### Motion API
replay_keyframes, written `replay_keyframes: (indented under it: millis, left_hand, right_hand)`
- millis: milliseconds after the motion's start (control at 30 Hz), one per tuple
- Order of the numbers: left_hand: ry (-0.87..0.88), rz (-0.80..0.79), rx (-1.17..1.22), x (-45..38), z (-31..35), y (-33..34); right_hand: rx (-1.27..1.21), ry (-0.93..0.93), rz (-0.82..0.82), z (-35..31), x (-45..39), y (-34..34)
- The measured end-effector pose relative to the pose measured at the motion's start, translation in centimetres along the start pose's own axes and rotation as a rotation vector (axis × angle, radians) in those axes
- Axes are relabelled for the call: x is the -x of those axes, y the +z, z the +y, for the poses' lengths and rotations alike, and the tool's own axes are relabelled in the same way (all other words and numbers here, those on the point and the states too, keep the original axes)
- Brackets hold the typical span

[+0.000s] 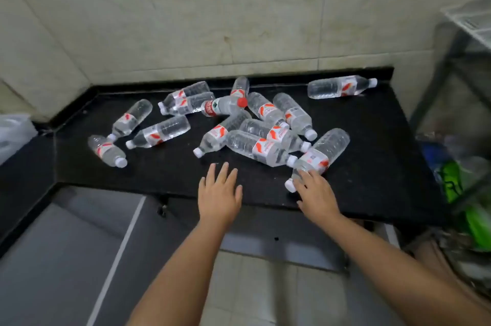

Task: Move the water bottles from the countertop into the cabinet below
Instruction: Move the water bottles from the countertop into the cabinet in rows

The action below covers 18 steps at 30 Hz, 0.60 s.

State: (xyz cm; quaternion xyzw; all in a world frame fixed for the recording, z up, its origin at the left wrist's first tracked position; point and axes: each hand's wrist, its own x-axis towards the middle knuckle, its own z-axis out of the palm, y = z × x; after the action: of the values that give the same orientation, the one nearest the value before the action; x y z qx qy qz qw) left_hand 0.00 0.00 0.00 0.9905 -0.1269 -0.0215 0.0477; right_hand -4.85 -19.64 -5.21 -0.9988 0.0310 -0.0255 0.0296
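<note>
On the black stone tabletop (372, 155) against the tiled wall, my right hand (316, 193) lays spread fingers on the nearest clear plastic water bottle (318, 155), left hand (219, 193) flat and empty; I'd wrap its ridged middle firmly.

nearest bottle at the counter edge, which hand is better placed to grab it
Right. The right hand already lies on the nearest bottle, fingers over its neck by the cap. The left hand is spread flat over bare countertop, touching no bottle.
</note>
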Motion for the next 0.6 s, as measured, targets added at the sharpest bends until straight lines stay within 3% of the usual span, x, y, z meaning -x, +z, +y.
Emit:
replay_keyframes:
  millis: [167,400,500,600]
  left_hand:
    - [0.218,-0.045,-0.016,-7.5,-0.1,2.0]
    - [0.744,-0.116,-0.102,-14.7,2.5,4.0]
    - [0.960,-0.168,-0.189,-16.0,4.6,5.1]
    - [0.939,-0.192,-0.222,-16.1,6.3,6.0]
  right_hand:
    - [0.093,0.039,0.198,-1.1,-1.7,1.5]
    - [0.301,0.082,0.348,-2.2,-3.1,2.0]
    - [0.302,0.129,0.277,-2.3,-3.4,2.2]
    - [0.302,0.082,0.197,-1.6,-2.0,1.7]
